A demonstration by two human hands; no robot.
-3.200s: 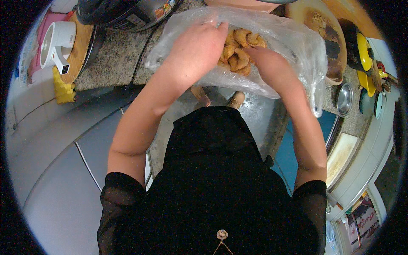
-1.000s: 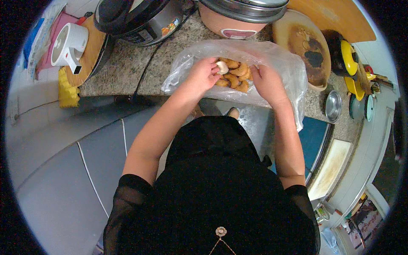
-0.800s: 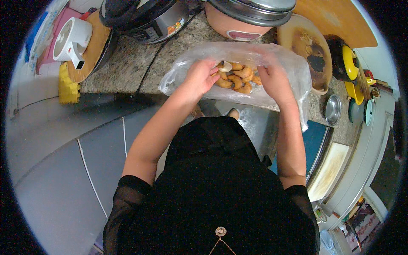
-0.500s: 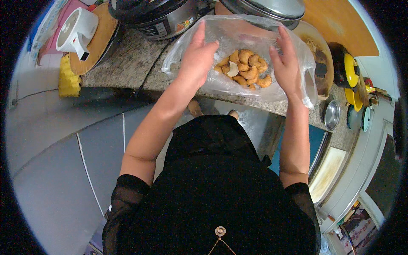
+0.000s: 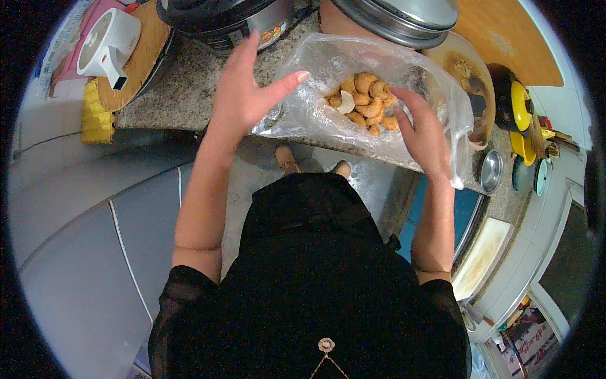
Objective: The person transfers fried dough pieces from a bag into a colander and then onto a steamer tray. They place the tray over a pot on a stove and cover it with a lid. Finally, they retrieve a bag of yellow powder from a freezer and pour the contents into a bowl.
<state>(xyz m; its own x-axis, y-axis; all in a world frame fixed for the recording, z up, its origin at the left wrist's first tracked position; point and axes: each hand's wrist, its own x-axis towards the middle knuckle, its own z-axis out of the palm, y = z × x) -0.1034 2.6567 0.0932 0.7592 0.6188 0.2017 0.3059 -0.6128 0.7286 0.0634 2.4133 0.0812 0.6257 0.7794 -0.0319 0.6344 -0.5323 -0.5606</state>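
Observation:
A clear plastic bag (image 5: 309, 120) lies spread on the stone counter, its mouth wide. Golden-brown curved food pieces (image 5: 363, 82) are heaped inside, along with one pale crescent-shaped piece (image 5: 346, 102). My left hand (image 5: 243, 95) is open, raised by the bag's left edge. Its thumb stretches out over the plastic while the fingers point away from me. Within the bag's right part is my right hand (image 5: 424, 132), curved with thumb and forefinger apart. Those fingertips are at the right side of the heap; whether they touch it I cannot tell.
A dark cooker (image 5: 230, 25) and a pot with a metal lid (image 5: 404, 19) stand behind the bag. At the left, a white handled pot (image 5: 110, 44) rests on a round wooden board (image 5: 148, 47). A small metal bowl (image 5: 491, 170) sits at the right.
My left hand has moved left, off the bag's edge, and spread its fingers. My right hand has come down and inward to the food pieces. The bag's far edge has dropped.

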